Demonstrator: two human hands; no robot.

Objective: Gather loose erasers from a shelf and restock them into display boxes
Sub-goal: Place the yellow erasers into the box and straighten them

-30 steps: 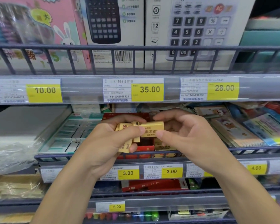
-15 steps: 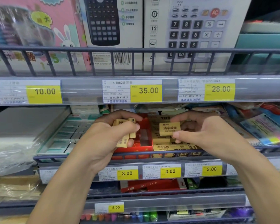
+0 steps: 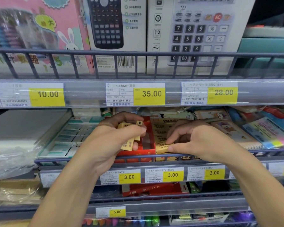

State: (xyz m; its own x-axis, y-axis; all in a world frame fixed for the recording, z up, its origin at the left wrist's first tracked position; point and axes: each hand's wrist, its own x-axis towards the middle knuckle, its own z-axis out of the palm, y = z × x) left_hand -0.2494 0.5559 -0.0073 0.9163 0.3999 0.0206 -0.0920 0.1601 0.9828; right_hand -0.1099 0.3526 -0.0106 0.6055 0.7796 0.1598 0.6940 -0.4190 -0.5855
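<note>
The left hand (image 3: 115, 138) is curled round a small bunch of loose erasers (image 3: 128, 136), thumb across the front and fingers behind; about 4 yellow blocks show, though more may hide in the palm. Just right of it sits the red display box (image 3: 146, 143), its near part looking largely unfilled. The right hand (image 3: 192, 141) reaches into the yellow display box (image 3: 164, 130) beside that, thumb and fingertips pinching 1 eraser (image 3: 162, 147) at the front row, apparently seating it against those already packed; roughly 3 more rows lie beyond the fingers, too blurred to count surely. The 2 hands are close but not touching, with the red box between them. These sleeved erasers should be light and firm with slight give, the paper wrap smooth enough to slip, so each is probably best taken by its long edges and pressed flat into line. The bunch in the left hand looks loosely stacked and could spill if that grip eased. Below both wrists run 3 price tags (image 3: 172, 175) marked 3.00.
</note>
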